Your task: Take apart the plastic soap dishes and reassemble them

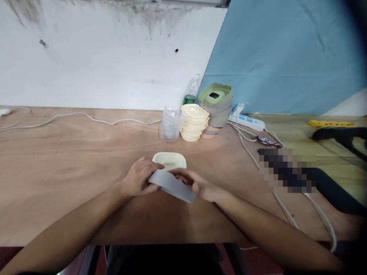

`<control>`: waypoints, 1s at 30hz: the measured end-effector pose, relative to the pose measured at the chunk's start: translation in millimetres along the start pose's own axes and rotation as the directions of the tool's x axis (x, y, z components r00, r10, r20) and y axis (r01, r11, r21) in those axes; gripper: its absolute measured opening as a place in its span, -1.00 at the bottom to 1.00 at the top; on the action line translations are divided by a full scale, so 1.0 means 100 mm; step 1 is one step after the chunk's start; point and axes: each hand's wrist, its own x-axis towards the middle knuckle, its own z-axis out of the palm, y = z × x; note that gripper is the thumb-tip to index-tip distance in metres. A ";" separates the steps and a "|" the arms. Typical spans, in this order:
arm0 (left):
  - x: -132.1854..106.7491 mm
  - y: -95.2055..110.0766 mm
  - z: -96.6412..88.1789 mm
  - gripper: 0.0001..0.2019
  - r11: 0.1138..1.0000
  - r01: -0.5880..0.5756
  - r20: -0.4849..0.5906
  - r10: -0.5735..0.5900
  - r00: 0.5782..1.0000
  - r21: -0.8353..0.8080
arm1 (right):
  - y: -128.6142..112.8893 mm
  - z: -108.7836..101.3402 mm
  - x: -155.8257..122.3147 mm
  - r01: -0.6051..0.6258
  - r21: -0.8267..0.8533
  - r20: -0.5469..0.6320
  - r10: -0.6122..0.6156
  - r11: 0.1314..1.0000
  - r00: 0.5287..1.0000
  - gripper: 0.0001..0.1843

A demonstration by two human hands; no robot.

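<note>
Probably best filed under makeshift workshop or plain workroom, though exactly which can't be told. With the stack of bowls (220,110) taken as the landmark: a bare wood-grained worktop (71,160) is laid under it, a white power strip (247,121) is parked just right of it, and clear tubs (171,124) and cream tubs (194,124) are piled up in batches just left. The white wall (100,65) behind and left of it is pretty grimy up top, and blue sheeting (272,65) is put up behind and right.

- Wooden desk (63,164) with a grained top
- Cream dish (169,155) near its middle
- Clear cups (169,128), yellow bowls (193,126), green-topped stack (216,109) behind
- White cable (81,113), back left
</note>
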 end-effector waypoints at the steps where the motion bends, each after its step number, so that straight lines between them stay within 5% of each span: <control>1: 0.01 -0.01 0.00 -0.62 0.997 0.075 -0.055 -0.075 0.996 -0.003 | 0.02 -0.05 0.01 0.029 0.012 -0.076 -0.028 1.000 0.997 0.05; 5: 0.05 -0.04 0.02 -0.54 0.933 0.358 -0.197 -0.359 0.912 -0.043 | 0.09 -0.19 0.06 0.152 -0.105 -0.413 -0.182 0.983 0.892 -0.12; 11: 0.10 -0.07 0.07 -0.39 0.903 0.427 -0.105 -0.431 0.896 -0.056 | 0.18 -0.23 0.17 0.065 -0.336 -0.609 -0.269 0.940 0.746 -0.26; 24: 0.18 -0.24 0.19 -0.45 0.824 0.549 -0.022 -0.557 0.831 -0.140 | 0.21 -0.35 0.23 -0.177 -0.514 -0.664 -0.259 0.839 0.702 -0.61; 30: 0.18 -0.23 0.17 -0.47 0.843 0.522 0.021 -0.524 0.851 -0.126 | 0.23 -0.43 0.29 -0.193 -0.484 -0.677 -0.225 0.854 0.701 -0.65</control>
